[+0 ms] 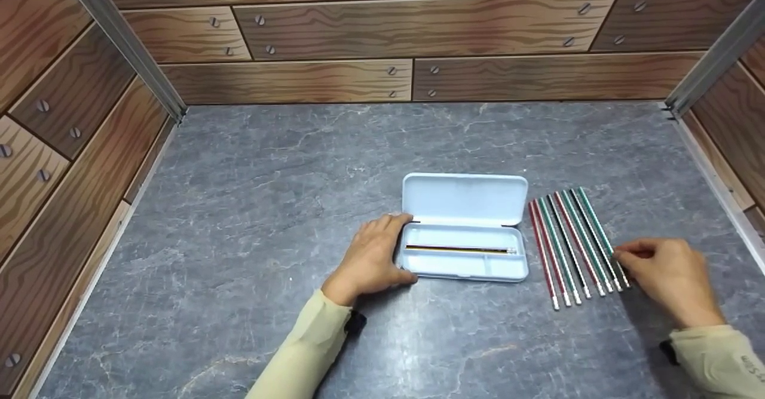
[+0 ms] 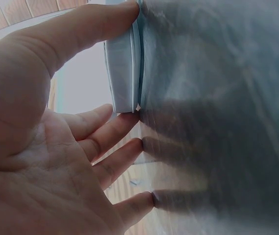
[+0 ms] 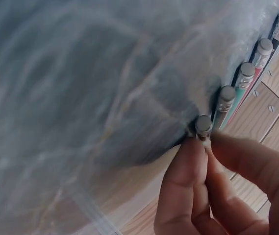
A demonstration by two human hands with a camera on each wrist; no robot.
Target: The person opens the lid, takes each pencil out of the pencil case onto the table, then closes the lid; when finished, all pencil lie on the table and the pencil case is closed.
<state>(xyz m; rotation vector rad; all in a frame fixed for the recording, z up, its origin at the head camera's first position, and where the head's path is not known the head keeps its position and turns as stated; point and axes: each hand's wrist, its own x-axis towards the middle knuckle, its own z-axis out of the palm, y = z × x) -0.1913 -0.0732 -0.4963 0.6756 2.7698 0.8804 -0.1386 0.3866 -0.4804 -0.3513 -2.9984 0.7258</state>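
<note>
A light blue pencil case (image 1: 463, 270) lies open on the table, its lid tilted back. Dark, yellow-striped pencil length (image 1: 457, 248) lies across the case; whether it is one pencil or two I cannot tell. My left hand (image 1: 369, 260) holds the case's left end, thumb at the front corner and fingertips at the back corner. To the right, several red, green and black striped pencils (image 1: 556, 249) lie in a slanted row, eraser ends towards me. With thumb and fingertips, my right hand (image 1: 672, 273) pinches the rightmost green pencil (image 1: 596, 223) near its eraser end.
The grey marbled tabletop (image 1: 269, 178) surrounds the case and pencils. Wood-patterned panels (image 1: 382, 25) close off the back and both sides, with metal strips (image 1: 128, 46) at the corners.
</note>
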